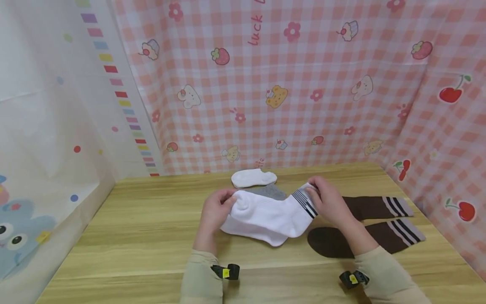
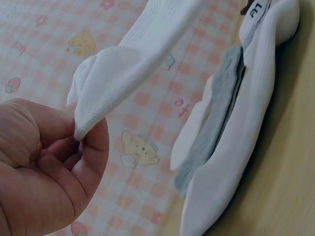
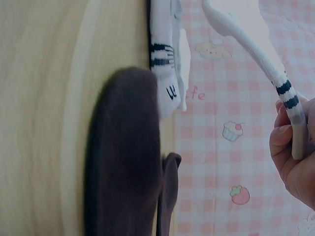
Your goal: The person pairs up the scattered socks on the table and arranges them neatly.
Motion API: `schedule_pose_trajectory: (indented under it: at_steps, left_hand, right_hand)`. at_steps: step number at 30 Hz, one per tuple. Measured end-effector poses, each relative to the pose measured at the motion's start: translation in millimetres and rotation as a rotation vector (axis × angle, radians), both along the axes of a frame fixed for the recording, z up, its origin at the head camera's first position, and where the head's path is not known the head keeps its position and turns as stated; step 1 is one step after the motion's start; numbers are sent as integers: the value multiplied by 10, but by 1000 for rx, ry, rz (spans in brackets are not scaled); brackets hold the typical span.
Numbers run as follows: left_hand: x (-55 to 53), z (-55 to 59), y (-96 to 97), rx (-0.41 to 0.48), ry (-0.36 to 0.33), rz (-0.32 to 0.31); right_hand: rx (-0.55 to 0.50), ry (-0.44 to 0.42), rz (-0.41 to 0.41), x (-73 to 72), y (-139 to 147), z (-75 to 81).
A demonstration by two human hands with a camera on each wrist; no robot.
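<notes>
A white sock (image 1: pixel 271 209) with black stripes at its cuff is stretched between both hands, raised off the table. My left hand (image 1: pixel 217 211) pinches its toe end between thumb and fingers; the left wrist view shows the toe (image 2: pixel 93 105) bunched at the fingertips. At the other end, my right hand (image 1: pixel 329 202) grips the striped cuff (image 3: pixel 288 96). Beneath lies a second white sock (image 1: pixel 258 237) on the table, its black stripes and lettering visible in the right wrist view. Behind it are a grey sock (image 1: pixel 275 192) and a short white sock (image 1: pixel 252 178).
Two dark brown socks with striped cuffs lie at the right: a nearer one (image 1: pixel 330 242), partly under the right forearm, and a farther one (image 1: pixel 366 207). The wooden table (image 1: pixel 144 236) meets a pink checked cloth (image 1: pixel 243 84) at the back and right. A white cloth (image 1: pixel 57 126) hangs at left.
</notes>
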State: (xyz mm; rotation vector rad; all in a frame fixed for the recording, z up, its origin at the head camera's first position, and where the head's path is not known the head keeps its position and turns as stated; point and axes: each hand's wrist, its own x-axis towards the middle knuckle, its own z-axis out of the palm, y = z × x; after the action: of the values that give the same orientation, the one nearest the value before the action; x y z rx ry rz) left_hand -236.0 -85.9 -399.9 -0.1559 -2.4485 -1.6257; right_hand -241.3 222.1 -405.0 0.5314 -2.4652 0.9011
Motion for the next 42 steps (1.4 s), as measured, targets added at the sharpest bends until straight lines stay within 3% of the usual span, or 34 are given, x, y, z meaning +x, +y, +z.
schedule_pose_trajectory:
  at_steps: [12,19,26,42]
  left_hand:
    - [-23,-32,-221,-46,-63,18]
    - [-40,-63,-294,-76,-98,17]
    - [-48,-125,-372,-89,-133,-11]
    - [-112,-261,-400,-178,-138,-35]
  right_hand:
    - [10,-10,46,8,-182,-71]
    - [53,-97,48,3,-245,-118]
    - [98,-153,105,-11,-241,-139]
    - [207,-236,111,-115,-186,-212]
